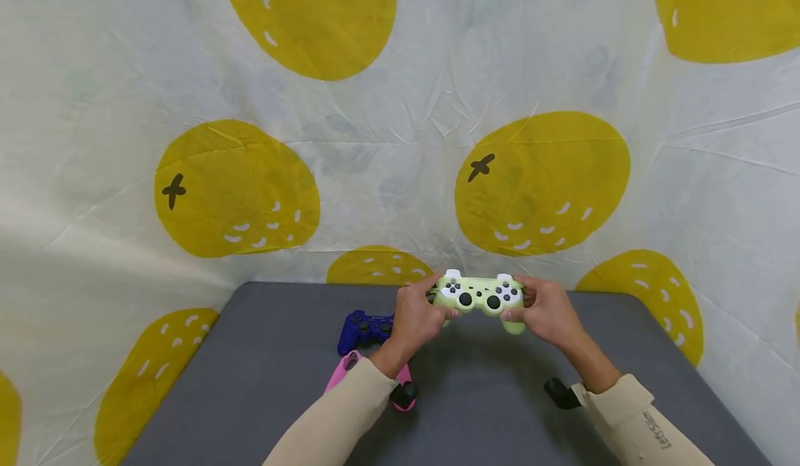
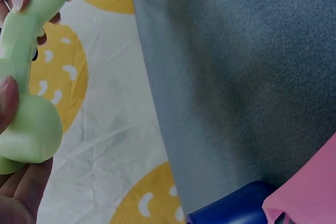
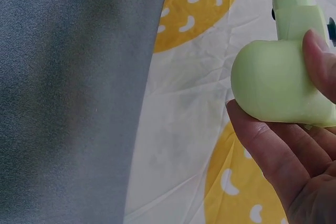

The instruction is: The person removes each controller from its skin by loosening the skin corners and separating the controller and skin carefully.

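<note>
Both hands hold a pale green game controller (image 1: 479, 284) up above the far part of the table, its sticks and buttons facing the head camera. My left hand (image 1: 415, 320) grips one end, thumb on the front by the grip. At the other end, my right hand (image 1: 553, 313) pinches it between thumb and fingers. The right wrist view shows those fingers under the rounded green grip (image 3: 273, 82). Left of the hands a dark blue controller (image 1: 357, 330) lies on the table. Nearer, a pink controller (image 1: 337, 376) is partly hidden behind my left forearm.
The grey table (image 1: 262, 369) runs back to a whitish cloth (image 1: 387, 195) printed with yellow fruit shapes, which hangs behind it and along the sides. Black wrist devices (image 1: 561, 393) stick out from beige sleeves (image 1: 340, 417).
</note>
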### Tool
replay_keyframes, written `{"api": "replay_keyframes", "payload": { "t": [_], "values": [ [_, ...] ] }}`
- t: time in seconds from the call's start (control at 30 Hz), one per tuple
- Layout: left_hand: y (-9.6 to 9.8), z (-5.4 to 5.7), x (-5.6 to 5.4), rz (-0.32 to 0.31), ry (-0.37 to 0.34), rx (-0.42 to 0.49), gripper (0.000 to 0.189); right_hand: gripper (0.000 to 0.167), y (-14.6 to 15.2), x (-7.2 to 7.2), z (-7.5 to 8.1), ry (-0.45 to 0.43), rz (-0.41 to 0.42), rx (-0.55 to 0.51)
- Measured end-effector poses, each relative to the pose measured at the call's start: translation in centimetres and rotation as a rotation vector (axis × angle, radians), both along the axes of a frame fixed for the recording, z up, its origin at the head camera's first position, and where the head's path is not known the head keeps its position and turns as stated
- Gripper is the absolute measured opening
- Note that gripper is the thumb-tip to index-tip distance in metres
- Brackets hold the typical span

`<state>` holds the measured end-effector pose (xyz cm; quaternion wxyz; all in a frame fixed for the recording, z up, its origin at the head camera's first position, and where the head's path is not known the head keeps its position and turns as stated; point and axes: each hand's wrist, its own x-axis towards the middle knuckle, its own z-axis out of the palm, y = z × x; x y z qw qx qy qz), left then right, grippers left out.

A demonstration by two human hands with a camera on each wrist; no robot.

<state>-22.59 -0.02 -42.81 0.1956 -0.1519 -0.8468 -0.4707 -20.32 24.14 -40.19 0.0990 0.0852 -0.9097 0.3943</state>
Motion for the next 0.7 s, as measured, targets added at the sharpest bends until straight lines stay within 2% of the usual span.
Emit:
{"api": "replay_keyframes", "payload": {
  "t": [0.23, 0.5, 0.7],
  "values": [
    [0.2, -0.6, 0.2, 0.035, -0.004, 0.027, 0.066, 0.072, -0.1, 0.1, 0.2, -0.025, 0.025, -0.001],
    [0.5, -1.3, 0.2, 0.074, -0.016, 0.049, 0.066, 0.066, 0.0, -0.3, -0.4, -0.033, 0.048, -0.010],
    [0.6, -1.8, 0.6, 0.075, -0.077, 0.080, 0.068, 0.064, 0.2, -0.5, -1.0, -0.062, 0.087, -0.041]
  ]
}}
